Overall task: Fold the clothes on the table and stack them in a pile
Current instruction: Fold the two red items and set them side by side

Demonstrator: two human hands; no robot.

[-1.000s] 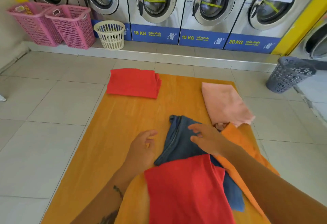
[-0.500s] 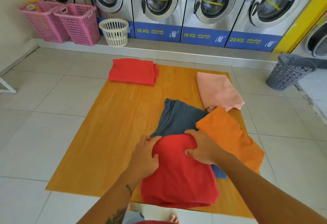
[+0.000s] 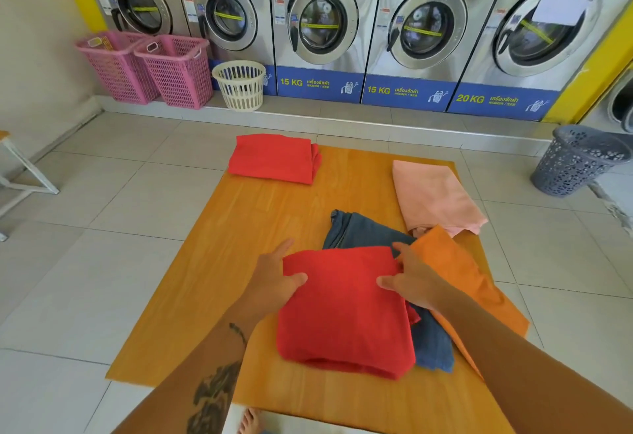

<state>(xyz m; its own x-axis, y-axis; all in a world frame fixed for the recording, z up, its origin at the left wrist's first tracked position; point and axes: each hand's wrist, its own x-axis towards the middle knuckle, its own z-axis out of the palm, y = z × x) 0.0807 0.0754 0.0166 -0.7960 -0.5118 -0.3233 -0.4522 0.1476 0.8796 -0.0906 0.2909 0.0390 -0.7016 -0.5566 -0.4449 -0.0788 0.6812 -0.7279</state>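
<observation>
A folded red garment (image 3: 346,310) lies on the near half of the wooden table (image 3: 212,289). My left hand (image 3: 274,283) grips its left edge, thumb on top. My right hand (image 3: 411,279) grips its right edge the same way. Under it lie blue jeans (image 3: 363,231) and, to the right, an orange cloth (image 3: 452,262). A pink garment (image 3: 431,197) rests at the far right of the table. Another folded red garment (image 3: 274,158) sits at the far left corner.
Washing machines (image 3: 322,22) line the back wall. Two pink baskets (image 3: 171,70) and a cream basket (image 3: 241,84) stand before them at the left. A grey basket (image 3: 575,159) stands on the floor at the right. A white frame (image 3: 20,173) is at the left edge.
The red garment went from spread flat toward me to folded in half. My hands moved from the jeans onto the red garment's sides. The view pulled back.
</observation>
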